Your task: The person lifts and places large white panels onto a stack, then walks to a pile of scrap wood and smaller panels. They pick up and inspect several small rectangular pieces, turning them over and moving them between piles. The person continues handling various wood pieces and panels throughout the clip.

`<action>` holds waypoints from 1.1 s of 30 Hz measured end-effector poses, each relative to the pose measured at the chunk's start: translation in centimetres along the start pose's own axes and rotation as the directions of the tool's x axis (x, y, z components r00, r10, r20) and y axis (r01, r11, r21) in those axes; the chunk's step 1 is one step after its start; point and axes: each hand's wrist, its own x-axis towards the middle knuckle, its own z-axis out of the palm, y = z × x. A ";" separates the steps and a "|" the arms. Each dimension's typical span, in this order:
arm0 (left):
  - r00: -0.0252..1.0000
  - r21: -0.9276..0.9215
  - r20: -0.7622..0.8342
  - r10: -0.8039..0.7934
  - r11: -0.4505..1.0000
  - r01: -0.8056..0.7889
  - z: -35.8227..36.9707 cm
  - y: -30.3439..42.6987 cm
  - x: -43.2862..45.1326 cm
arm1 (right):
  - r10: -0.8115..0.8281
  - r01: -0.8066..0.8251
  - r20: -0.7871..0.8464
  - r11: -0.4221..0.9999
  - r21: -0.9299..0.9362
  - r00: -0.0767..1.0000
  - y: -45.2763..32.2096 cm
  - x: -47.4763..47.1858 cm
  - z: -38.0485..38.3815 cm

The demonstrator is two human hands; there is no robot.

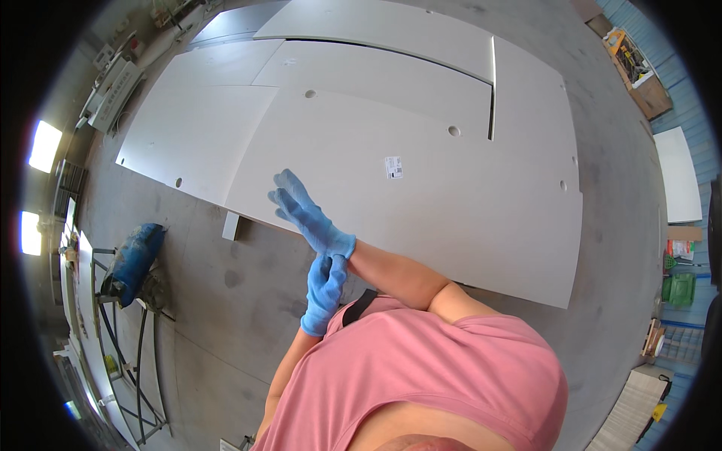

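Observation:
Blue knitted work gloves cover both of my hands. My right hand [307, 217] reaches forward over the near edge of a large white panel [395, 225], its fingers extended and slightly apart, holding nothing. Just below it, my left hand [325, 290] has its fingers at the cuff of the right glove [343, 243] and appears to pinch it at the wrist. Farther out on the panel are a small printed label [393, 167] and two round holes, one of them the right hole [454, 131].
More white panels [197, 124] lie side by side beyond and to the left. A white block [230, 225] shows under the near edge. At left, a blue bag [132, 262] rests on a black metal frame [141, 361]. Boxes and a green bin [679, 289] line the right wall.

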 end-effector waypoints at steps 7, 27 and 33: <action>0.931 0.244 -0.085 0.354 0.914 -0.325 -6.4 -3.5 -5.1 | 0.204 -0.215 0.093 0.969 0.122 0.975 4.4 -2.1 7.1; 0.951 0.313 0.136 0.279 0.898 -0.309 -11.7 -3.0 -14.1 | 0.403 -0.396 0.041 0.868 0.299 0.914 12.0 -5.8 12.3; 0.955 0.348 0.172 0.244 0.891 -0.290 -9.4 -2.2 -14.6 | 0.385 -0.384 -0.008 0.922 0.048 0.923 10.8 -9.1 10.9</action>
